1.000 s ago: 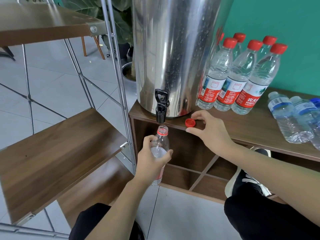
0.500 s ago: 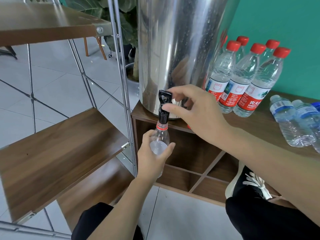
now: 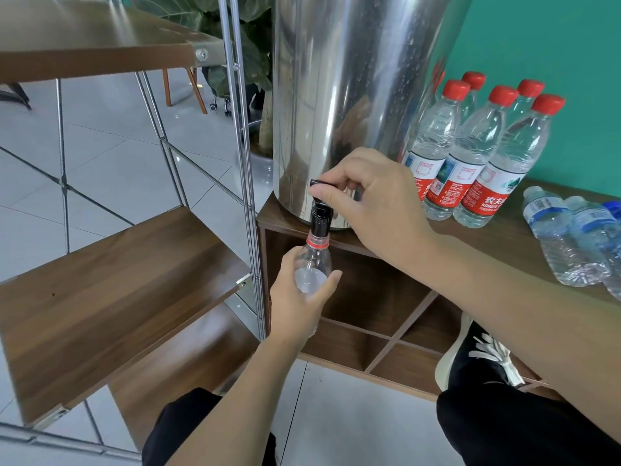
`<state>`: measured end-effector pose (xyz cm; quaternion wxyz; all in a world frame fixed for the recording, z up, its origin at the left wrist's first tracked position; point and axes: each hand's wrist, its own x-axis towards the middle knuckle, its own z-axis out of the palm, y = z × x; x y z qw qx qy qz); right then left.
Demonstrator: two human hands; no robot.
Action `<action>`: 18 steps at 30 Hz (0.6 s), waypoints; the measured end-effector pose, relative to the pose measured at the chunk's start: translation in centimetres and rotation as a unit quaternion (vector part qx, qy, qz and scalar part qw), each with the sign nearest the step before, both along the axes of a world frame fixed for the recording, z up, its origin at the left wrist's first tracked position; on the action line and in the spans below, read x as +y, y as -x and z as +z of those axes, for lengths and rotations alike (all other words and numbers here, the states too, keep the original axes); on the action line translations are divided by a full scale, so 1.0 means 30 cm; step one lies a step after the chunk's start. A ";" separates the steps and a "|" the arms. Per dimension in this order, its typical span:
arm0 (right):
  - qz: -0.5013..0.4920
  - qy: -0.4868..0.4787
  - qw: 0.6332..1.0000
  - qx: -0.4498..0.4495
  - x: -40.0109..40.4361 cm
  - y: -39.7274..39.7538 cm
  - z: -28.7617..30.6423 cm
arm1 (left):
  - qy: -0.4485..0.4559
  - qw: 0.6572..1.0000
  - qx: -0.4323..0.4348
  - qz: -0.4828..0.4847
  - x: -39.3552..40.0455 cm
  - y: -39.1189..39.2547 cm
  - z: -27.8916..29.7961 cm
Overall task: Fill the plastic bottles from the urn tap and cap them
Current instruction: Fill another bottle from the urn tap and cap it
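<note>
On the brown tabletop (image 3: 504, 237) stands the urn (image 3: 342, 95). My left hand (image 3: 295, 307) grips the bottle (image 3: 314, 264) under the tap (image 3: 321, 216); my right hand (image 3: 376, 210) pinches its lever (image 3: 319, 183). Filling now; next, release and cap.

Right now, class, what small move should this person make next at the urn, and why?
Probably keep the tap lever pressed: the right hand pinches it, the left hand holds the open bottle at the spout, and its neck looks unfilled.
</note>
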<state>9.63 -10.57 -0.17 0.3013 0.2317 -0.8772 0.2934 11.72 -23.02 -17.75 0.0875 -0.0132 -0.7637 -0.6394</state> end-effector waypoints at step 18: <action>0.042 -0.061 0.995 0.070 0.144 -0.058 -0.137 | -0.009 1.000 0.014 0.009 0.002 -0.003 -0.005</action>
